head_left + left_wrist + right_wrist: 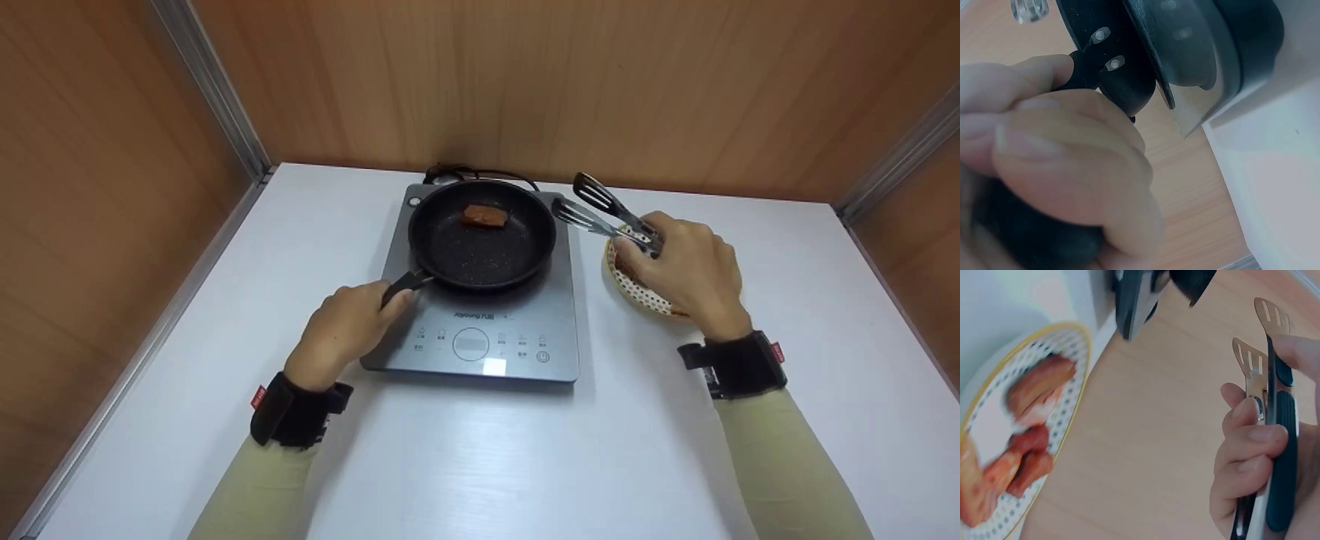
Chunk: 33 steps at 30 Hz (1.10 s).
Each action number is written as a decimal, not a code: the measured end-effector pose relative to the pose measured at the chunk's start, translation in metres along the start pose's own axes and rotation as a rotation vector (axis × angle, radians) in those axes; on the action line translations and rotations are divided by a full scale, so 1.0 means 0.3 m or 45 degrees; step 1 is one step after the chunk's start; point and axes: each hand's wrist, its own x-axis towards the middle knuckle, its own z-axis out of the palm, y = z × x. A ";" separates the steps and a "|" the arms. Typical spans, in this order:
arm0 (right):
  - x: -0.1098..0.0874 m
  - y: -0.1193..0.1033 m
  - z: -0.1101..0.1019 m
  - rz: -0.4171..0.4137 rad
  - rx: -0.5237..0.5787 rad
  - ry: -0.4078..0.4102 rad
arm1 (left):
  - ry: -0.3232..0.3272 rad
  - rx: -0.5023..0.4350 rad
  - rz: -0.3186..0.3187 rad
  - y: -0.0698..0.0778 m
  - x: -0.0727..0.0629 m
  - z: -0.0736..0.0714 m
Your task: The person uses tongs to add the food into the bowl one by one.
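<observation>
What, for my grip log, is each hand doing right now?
Left hand: closed, holding the frying pan handle.
Right hand: closed, holding the slotted tongs, their tips apart.

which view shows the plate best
The right wrist view: the plate appears close up and unblocked, with the food on it visible, though the frame cuts it off. In the head view, the right grip hides much of it. The left wrist view doesn't show it.

"joyoung" lettering (474, 316) on the cooktop (517, 330)
</observation>
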 end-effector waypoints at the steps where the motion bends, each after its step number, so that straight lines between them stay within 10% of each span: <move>1: -0.012 0.015 -0.005 0.018 -0.002 -0.007 | -0.002 -0.002 0.000 0.000 0.000 0.000; 33: -0.147 0.275 -0.090 0.245 -0.017 -0.218 | -0.023 -0.013 -0.007 0.006 -0.002 -0.003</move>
